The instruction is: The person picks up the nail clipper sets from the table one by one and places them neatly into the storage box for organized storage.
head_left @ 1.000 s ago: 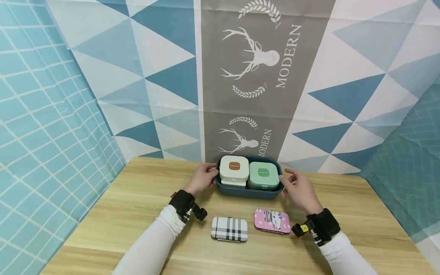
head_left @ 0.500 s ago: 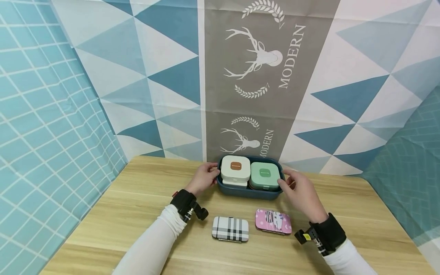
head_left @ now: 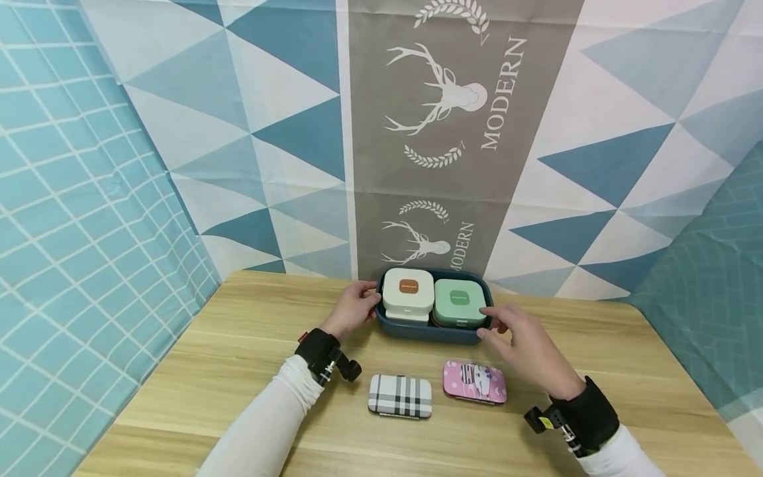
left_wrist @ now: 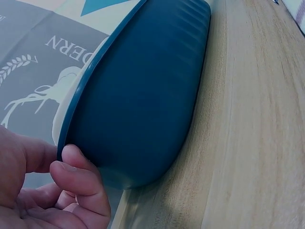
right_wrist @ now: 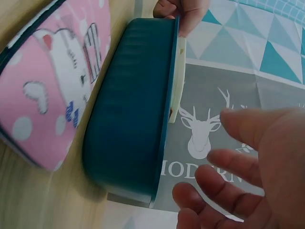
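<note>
Boxes point(head_left: 408, 301), white and green, are sitting inside the blue tub point(head_left: 438, 333), whose left rim the left hand point(head_left: 350, 311) is pinching. Near its right end the right hand point(head_left: 527, 341) is hovering, fingers loosely spread; a plaid case point(head_left: 400, 396) and pink case point(head_left: 474, 382) are lying in front.

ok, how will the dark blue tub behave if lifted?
The dark blue tub is probably stiff: it shows no sag. Likely weightier with a white lidded box and a green lidded box inside. Wide and low, it seems unlikely to tip.
</note>
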A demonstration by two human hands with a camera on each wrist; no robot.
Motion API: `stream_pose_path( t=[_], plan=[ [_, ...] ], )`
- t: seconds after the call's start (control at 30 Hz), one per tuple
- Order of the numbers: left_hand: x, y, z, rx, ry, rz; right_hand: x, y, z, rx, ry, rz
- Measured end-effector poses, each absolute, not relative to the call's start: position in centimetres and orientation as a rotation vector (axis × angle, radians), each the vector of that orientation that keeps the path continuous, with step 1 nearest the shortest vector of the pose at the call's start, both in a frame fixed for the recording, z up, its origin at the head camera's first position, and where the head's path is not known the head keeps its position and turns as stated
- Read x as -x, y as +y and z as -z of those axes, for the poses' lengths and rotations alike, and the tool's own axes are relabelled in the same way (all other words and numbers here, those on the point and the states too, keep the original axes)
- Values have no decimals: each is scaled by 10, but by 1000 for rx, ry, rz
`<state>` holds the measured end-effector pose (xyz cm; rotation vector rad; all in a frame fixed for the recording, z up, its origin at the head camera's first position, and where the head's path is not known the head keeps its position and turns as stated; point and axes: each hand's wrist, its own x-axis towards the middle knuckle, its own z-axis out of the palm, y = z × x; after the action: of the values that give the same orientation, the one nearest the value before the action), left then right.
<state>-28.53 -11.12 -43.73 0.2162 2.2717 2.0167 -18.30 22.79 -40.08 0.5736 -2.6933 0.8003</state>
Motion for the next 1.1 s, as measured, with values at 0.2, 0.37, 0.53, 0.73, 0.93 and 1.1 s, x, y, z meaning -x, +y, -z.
stream_pose_path(
  t=[0.2, 0.37, 0.53, 0.73, 0.93, 1.1],
  plan=[
    [287, -110, 440, -206, 2268, -2026, 178, 236, 406, -686, -2759, -774],
    [288, -110, 440, -204, 2271, -2019, 174, 242, 412, -788, -2803, -719],
    [289, -110, 439, -215, 2279, -2012, 172, 248, 417, -856, -2851, -693],
    [290, -112, 438, -206, 2267, -2014, 172, 250, 421, -916, -2900, -625],
    [288, -112, 436, -196, 2263, -2012, 174, 248, 425, -981, -2881, -591],
    [288, -110, 435, -186, 2283, -1994, 173, 247, 429, -990, -2909, -591]
  ],
)
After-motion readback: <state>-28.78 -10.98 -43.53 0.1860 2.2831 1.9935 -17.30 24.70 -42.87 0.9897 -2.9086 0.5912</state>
